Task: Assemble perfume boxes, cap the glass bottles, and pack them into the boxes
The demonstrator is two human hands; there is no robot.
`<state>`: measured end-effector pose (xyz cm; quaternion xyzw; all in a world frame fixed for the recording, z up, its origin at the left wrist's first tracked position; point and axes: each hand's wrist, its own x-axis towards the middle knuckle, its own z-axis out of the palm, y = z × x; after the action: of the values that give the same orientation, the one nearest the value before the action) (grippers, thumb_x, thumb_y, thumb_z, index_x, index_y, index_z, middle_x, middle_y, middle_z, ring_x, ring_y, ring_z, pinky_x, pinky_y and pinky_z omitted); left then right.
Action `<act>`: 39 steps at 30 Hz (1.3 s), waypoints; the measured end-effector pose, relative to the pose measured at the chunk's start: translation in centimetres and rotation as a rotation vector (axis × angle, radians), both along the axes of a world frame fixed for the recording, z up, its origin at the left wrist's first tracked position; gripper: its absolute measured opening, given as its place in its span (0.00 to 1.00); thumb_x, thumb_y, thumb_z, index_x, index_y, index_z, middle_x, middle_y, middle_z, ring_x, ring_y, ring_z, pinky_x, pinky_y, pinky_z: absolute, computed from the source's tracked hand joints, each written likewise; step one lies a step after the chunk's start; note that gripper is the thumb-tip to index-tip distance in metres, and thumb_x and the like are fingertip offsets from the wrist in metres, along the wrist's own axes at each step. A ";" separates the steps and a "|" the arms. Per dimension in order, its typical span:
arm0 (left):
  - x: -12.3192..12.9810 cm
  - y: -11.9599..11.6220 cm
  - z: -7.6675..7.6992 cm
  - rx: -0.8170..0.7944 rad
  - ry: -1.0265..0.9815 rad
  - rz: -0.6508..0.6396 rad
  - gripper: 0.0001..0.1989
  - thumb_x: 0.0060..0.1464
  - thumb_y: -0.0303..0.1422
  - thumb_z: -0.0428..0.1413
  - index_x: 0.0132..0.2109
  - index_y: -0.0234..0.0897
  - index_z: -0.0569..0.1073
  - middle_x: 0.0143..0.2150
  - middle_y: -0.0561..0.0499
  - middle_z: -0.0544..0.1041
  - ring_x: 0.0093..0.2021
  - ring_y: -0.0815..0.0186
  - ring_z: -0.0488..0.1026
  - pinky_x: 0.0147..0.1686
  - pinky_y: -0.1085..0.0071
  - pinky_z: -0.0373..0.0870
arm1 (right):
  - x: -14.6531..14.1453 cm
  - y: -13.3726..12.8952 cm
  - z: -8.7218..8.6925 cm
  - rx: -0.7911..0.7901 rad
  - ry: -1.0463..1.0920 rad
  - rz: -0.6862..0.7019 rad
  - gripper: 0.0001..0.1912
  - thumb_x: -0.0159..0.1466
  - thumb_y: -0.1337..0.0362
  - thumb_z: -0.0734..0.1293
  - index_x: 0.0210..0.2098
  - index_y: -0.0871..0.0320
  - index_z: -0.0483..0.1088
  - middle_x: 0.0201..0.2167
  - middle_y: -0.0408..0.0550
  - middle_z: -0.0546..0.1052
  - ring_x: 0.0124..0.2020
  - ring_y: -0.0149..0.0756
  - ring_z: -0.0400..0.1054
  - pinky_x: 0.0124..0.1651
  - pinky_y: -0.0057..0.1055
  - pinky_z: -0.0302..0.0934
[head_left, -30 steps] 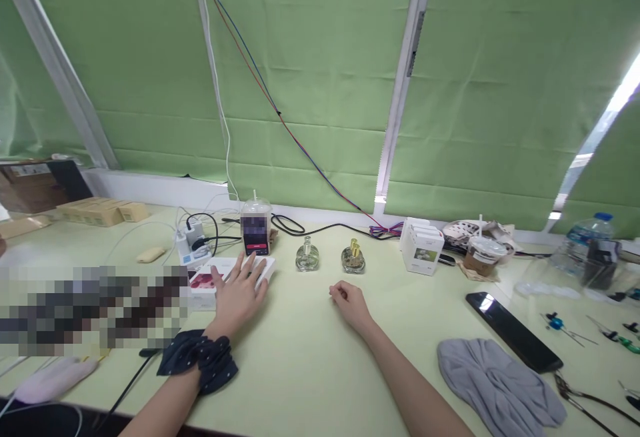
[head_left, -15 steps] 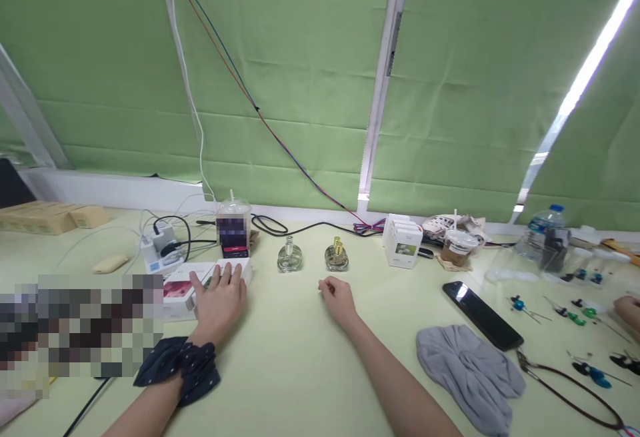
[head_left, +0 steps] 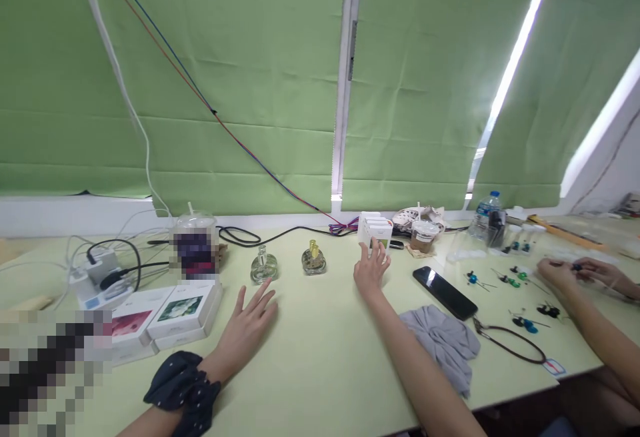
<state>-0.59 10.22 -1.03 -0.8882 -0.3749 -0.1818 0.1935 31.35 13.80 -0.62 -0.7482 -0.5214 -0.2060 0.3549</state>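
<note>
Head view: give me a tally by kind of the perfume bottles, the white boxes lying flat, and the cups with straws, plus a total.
Perfume bottles: 2
White boxes lying flat: 2
Cups with straws: 2
Total: 6

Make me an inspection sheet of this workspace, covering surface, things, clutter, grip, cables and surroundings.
Surface: pale yellow-green table.
Things: clear-topped bottle and gold-topped bottle, both upright; white boxes to their right, flat boxes to their left.
Clutter: black phone, gray cloth, drink cup.
Grip: left hand open near the clear-topped bottle; right hand open at the white boxes; contact unclear.
Cables: black cable along the back; white plugs at left.
Surroundings: green blinds behind; co-worker's hand at right.
</note>
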 end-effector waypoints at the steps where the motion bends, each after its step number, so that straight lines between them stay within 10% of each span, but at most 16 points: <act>1: 0.6 0.2 0.2 -0.018 0.001 -0.008 0.23 0.52 0.14 0.41 0.41 0.37 0.75 0.53 0.40 0.75 0.67 0.53 0.56 0.64 0.41 0.41 | 1.0 0.1 0.6 -0.004 -0.016 -0.019 0.29 0.56 0.75 0.59 0.57 0.57 0.63 0.65 0.58 0.54 0.65 0.55 0.43 0.59 0.54 0.39; 9: 7.0 0.8 1.0 -0.146 0.098 0.187 0.19 0.49 0.14 0.42 0.31 0.31 0.76 0.30 0.38 0.78 0.37 0.53 0.77 0.56 0.49 0.58 | 7.1 1.9 5.2 -0.221 -0.105 -0.025 0.30 0.57 0.73 0.63 0.59 0.53 0.58 0.62 0.56 0.60 0.61 0.54 0.47 0.57 0.55 0.45; 27: 7.9 0.2 1.7 -0.219 0.101 0.267 0.17 0.49 0.13 0.45 0.34 0.23 0.78 0.34 0.30 0.78 0.38 0.51 0.75 0.41 0.59 0.63 | 9.6 -0.1 10.0 -0.507 -0.177 0.270 0.04 0.60 0.72 0.66 0.36 0.62 0.72 0.35 0.55 0.77 0.37 0.40 0.69 0.36 0.29 0.54; 34: 6.3 0.1 2.2 -0.264 -0.093 0.284 0.14 0.58 0.22 0.44 0.45 0.27 0.72 0.35 0.37 0.78 0.41 0.53 0.76 0.45 0.56 0.67 | 2.7 -4.1 12.5 -0.541 -0.145 0.594 0.04 0.63 0.69 0.62 0.36 0.59 0.69 0.34 0.50 0.77 0.33 0.37 0.69 0.31 0.26 0.53; 39: 5.8 0.1 1.8 -0.277 -0.660 -0.159 0.22 0.59 0.36 0.51 0.58 0.36 0.56 0.60 0.37 0.63 0.61 0.55 0.62 0.54 0.57 0.65 | -5.2 -5.5 11.3 -0.509 -0.295 0.749 0.05 0.65 0.69 0.62 0.41 0.57 0.67 0.37 0.49 0.77 0.34 0.37 0.70 0.29 0.27 0.49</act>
<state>5.21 10.30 0.82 -0.8259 -0.3680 -0.4206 -0.0746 26.19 8.31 10.72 -0.5347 -0.8339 -0.0337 0.1324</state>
